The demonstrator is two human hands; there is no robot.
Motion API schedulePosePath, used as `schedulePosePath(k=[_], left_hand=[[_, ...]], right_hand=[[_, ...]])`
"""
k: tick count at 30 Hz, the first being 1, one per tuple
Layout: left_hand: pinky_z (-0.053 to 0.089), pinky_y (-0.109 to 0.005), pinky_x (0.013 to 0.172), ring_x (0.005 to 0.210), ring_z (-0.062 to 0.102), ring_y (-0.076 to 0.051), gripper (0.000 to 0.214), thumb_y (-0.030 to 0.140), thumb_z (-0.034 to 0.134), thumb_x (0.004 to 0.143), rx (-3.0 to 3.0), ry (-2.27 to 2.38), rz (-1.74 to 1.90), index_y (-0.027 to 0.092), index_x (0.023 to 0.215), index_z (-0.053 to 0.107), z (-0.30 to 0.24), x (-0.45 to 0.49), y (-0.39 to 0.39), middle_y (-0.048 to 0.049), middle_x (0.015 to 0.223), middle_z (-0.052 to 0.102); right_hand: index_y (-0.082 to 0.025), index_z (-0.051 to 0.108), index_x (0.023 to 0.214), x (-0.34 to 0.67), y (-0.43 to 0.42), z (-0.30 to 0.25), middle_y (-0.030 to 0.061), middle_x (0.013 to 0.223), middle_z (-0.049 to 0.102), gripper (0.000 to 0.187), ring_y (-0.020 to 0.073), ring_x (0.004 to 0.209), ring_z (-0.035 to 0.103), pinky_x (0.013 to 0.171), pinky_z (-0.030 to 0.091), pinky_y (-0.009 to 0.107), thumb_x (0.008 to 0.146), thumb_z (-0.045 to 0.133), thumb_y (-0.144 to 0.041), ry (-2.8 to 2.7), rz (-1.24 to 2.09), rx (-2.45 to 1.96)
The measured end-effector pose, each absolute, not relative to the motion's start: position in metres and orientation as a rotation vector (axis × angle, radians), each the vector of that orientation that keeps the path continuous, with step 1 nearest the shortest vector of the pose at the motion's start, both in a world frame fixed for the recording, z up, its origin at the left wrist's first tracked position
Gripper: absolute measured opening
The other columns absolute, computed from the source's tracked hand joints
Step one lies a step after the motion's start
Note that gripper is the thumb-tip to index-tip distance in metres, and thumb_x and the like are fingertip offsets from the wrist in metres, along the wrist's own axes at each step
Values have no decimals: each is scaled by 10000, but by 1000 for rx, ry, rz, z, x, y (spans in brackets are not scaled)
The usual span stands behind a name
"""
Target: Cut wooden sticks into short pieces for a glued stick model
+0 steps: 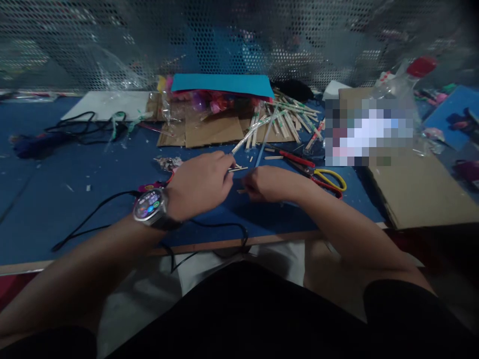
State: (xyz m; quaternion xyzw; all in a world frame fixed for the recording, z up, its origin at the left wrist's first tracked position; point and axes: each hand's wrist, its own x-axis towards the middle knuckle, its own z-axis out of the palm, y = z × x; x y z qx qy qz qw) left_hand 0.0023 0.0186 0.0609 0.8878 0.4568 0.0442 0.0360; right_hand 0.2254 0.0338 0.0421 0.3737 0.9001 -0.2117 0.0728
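My left hand [204,179], with a smartwatch on the wrist, is closed over thin wooden sticks [238,169]; their pale ends show past the fingertips. Just to its right, my right hand [273,184] is curled into a fist, blurred a little. A short pale stick end [241,191] pokes out at its fingers, the rest hidden in the hand. Behind that fist lies a translucent strip [264,142]. Red-handled pliers [299,160] and yellow-handled scissors [331,178] rest beside my right wrist. Small stick pieces [274,157] lie near both hands.
Several paper-wrapped sticks [288,122] are heaped on cardboard [213,130] by a blue-topped box [222,85]. A black cord [93,204] loops under my left arm. At right are a cardboard sheet [426,184] and a red-capped bottle [421,67]. Perforated metal [224,40] stands behind.
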Motion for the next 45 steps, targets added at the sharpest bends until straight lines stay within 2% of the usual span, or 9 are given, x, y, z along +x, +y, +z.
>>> schedulePosePath(k=[6, 9, 12, 18, 23, 30, 35, 40, 45], left_hand=[[629, -397, 940, 1154, 727, -252, 377, 349, 616, 1071, 2305, 1122, 850, 182, 1408, 653, 42, -1, 5, -116, 1327, 733], [642, -477, 1052, 1331, 685, -327, 753, 441, 843, 972, 2402, 1070, 932, 180, 1601, 520, 28, 1, 0, -170, 1494, 655], [567, -599, 1221, 1456, 620, -406, 1042, 351, 975, 866, 2599, 1088, 984, 168, 1711, 392, 17, 2, -3, -225, 1586, 605], [580, -561, 1216, 1376, 673, -379, 890, 157, 913, 842, 2625, 1129, 987, 111, 1631, 503, 9, -1, -3, -206, 1486, 695], [583, -509, 1205, 1358, 689, -343, 713, 171, 834, 934, 2619, 1122, 928, 123, 1589, 558, 11, -5, -2, -177, 1445, 723], [611, -474, 1159, 1331, 714, -329, 698, 293, 855, 996, 2631, 1111, 897, 133, 1604, 552, 9, -7, -2, -179, 1441, 732], [612, -468, 1142, 1307, 731, -320, 622, 421, 810, 1046, 2632, 1113, 927, 153, 1564, 595, 10, -8, 0, -165, 1409, 755], [606, -492, 1145, 1305, 727, -320, 635, 465, 836, 1024, 2565, 1054, 912, 175, 1547, 625, 12, -9, 0, -156, 1405, 757], [611, -466, 1123, 1289, 724, -301, 680, 523, 864, 994, 2466, 999, 934, 209, 1552, 639, 12, -10, 1, -138, 1398, 751]], right_hand=[[-205, 666, 886, 239, 44, 43, -13, 787, 674, 35, 142, 695, 510, 691, 379, 298, 881, 697, -190, 2778, -1317, 1212], [-228, 601, 889, 235, 40, 37, -39, 753, 607, 67, 132, 656, 525, 651, 427, 284, 911, 621, -287, 2673, -1793, 1272], [-252, 532, 863, 227, 33, 27, -77, 693, 499, 182, 106, 558, 456, 560, 412, 265, 921, 606, -408, 2471, -2212, 1357], [-226, 584, 853, 214, 22, 14, -71, 702, 558, 288, 85, 581, 484, 588, 465, 242, 857, 749, -462, 2105, -2648, 1457], [-190, 655, 826, 213, 22, 11, -47, 732, 631, 310, 79, 627, 550, 576, 433, 203, 813, 871, -412, 1951, -2813, 1450], [-200, 653, 804, 213, 21, 13, -79, 640, 600, 362, 63, 507, 472, 466, 394, 204, 846, 920, -439, 1951, -2820, 1460], [-183, 708, 851, 217, 23, 14, -52, 688, 665, 404, 85, 554, 574, 495, 502, 208, 831, 977, -484, 1951, -2821, 1428], [-179, 700, 790, 226, 24, 19, -27, 657, 687, 498, 102, 522, 626, 498, 515, 225, 936, 876, -621, 2033, -2704, 1319], [-178, 715, 728, 231, 23, 26, -39, 598, 633, 549, 76, 506, 532, 491, 428, 206, 958, 841, -660, 2062, -2534, 1258]])
